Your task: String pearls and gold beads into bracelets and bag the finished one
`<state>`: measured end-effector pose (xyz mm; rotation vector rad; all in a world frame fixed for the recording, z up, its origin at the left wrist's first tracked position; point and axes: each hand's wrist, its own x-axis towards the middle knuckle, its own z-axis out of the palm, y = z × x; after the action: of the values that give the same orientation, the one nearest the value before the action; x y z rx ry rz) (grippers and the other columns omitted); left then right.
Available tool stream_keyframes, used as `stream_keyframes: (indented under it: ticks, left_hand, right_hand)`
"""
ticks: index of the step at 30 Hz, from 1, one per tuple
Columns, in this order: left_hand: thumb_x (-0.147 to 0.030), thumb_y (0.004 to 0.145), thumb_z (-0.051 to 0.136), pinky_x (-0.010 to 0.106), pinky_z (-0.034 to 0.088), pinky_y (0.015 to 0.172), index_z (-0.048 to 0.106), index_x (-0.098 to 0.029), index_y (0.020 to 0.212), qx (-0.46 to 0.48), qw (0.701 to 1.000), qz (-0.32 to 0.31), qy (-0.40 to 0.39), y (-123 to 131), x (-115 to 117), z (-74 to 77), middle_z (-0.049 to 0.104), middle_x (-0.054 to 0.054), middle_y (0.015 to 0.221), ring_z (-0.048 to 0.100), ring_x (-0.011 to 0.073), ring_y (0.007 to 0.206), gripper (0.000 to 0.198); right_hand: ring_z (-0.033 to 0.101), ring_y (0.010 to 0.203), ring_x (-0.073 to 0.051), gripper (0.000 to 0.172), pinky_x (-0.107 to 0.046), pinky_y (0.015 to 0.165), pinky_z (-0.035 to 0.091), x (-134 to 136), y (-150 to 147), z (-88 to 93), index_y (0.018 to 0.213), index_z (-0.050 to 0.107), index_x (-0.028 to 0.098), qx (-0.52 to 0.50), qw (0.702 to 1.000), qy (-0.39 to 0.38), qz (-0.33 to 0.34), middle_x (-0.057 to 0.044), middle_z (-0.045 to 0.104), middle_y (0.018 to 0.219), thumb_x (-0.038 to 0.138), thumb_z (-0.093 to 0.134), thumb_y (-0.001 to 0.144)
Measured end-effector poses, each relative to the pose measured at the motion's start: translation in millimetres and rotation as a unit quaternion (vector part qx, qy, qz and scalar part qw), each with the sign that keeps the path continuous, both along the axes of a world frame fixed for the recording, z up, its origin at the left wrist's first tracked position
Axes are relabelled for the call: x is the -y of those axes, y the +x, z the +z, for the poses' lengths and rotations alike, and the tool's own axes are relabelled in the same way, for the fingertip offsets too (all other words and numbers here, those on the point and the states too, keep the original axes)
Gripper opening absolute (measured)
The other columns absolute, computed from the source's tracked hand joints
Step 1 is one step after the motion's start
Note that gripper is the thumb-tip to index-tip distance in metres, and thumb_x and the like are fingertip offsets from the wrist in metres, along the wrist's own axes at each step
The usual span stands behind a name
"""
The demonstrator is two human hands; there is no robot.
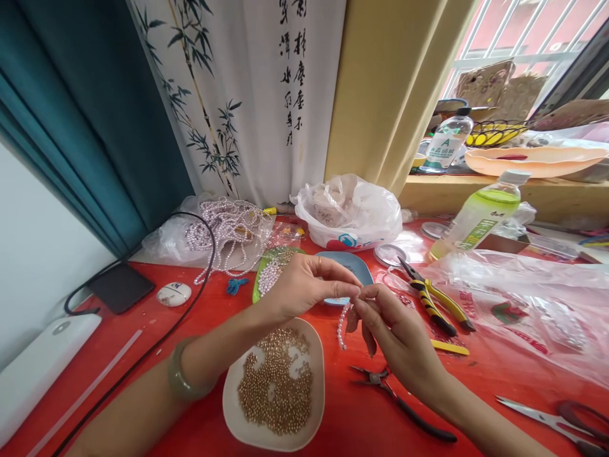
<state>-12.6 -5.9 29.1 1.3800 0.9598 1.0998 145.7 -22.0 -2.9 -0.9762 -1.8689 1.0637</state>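
My left hand (304, 282) and my right hand (394, 333) meet above the red table (143, 355), fingertips pinched together. Between them hangs a short string of white pearls (341, 327), held at its top end by both pinches. My left wrist wears a green bangle (178, 377). Just below my left hand sits a white dish (276, 381) with several small gold beads. A blue dish (349, 266) lies behind my hands, partly hidden.
Yellow-handled pliers (435, 301), small black pliers (399, 403) and scissors (556, 419) lie to the right. Pearl strands in a bag (228, 231), a green dish of pearls (269, 270), plastic bags (352, 212), a green bottle (483, 212), a phone (121, 285) and a cable surround them.
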Motion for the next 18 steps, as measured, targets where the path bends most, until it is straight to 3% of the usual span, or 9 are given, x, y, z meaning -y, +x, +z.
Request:
stream_keyframes:
  ticks: [3,6,8,10,14,16,18]
  left_hand:
    - [-0.024,0.063,0.069,0.025,0.042,0.061,0.067,-0.017,0.065,-0.062,0.995,0.02,0.072,-0.9,-0.2,1.3,0.064,0.002,0.066,0.054,0.0129,0.063,0.007]
    - [-0.025,0.065,0.067,0.025,0.041,0.06,0.067,-0.017,0.065,-0.089,0.989,0.023,0.112,-1.7,-0.2,1.5,0.064,0.002,0.068,0.053,0.0131,0.064,0.007]
    - [-0.025,0.066,0.066,0.025,0.042,0.061,0.067,-0.017,0.066,-0.084,0.99,0.022,0.11,-1.6,0.4,1.0,0.064,0.002,0.069,0.054,0.0135,0.065,0.008]
    - [-0.025,0.066,0.066,0.026,0.043,0.062,0.066,-0.016,0.067,-0.078,0.991,0.025,0.103,-1.4,1.3,0.5,0.064,0.002,0.068,0.055,0.0141,0.065,0.009]
    - [-0.028,0.067,0.065,0.026,0.043,0.061,0.064,-0.016,0.067,-0.084,0.99,0.045,0.107,-2.0,2.0,0.5,0.063,0.002,0.066,0.055,0.0143,0.065,0.012]
    - [-0.029,0.069,0.063,0.025,0.042,0.061,0.062,-0.016,0.068,-0.093,0.987,0.059,0.117,-2.6,1.4,0.8,0.061,0.001,0.066,0.053,0.0132,0.064,0.013]
    - [-0.029,0.072,0.061,0.024,0.041,0.06,0.059,-0.016,0.069,-0.102,0.985,0.065,0.123,-2.9,0.9,1.3,0.059,0.0,0.066,0.051,0.0121,0.063,0.013]
  right_hand:
    - [0.043,0.039,-0.008,0.013,-0.02,0.038,0.036,-3.8,2.2,2.4,0.08,0.048,0.02,0.033,0.999,0.028,-0.019,0.003,0.054,0.055,0.029,0.041,0.086]
    - [0.052,0.059,-0.014,0.013,-0.026,0.053,0.042,-8.0,3.6,6.9,0.078,0.054,0.02,0.051,0.989,0.131,-0.056,-0.002,0.058,0.068,0.026,0.044,0.084]
    - [0.053,0.078,-0.018,0.015,-0.031,0.068,0.043,-9.6,3.7,10.8,0.083,0.058,0.021,0.046,0.983,0.169,-0.044,-0.005,0.059,0.084,0.025,0.044,0.084]
    - [0.053,0.087,-0.019,0.018,-0.033,0.076,0.042,-9.8,3.5,14.2,0.092,0.058,0.022,0.036,0.99,0.138,0.001,-0.006,0.06,0.091,0.026,0.041,0.086]
    - [0.055,0.067,-0.016,0.025,-0.029,0.062,0.045,-8.3,4.2,16.7,0.1,0.056,0.022,0.038,0.996,0.044,0.062,-0.002,0.059,0.069,0.028,0.036,0.088]
    - [0.054,0.06,-0.015,0.025,-0.028,0.056,0.045,-7.5,5.0,16.8,0.101,0.056,0.022,0.05,0.996,0.051,0.051,-0.001,0.056,0.064,0.029,0.036,0.088]
    - [0.056,0.069,-0.017,0.024,-0.029,0.059,0.045,-6.7,5.6,17.5,0.1,0.057,0.023,0.075,0.993,0.08,0.039,-0.003,0.059,0.071,0.03,0.037,0.087]
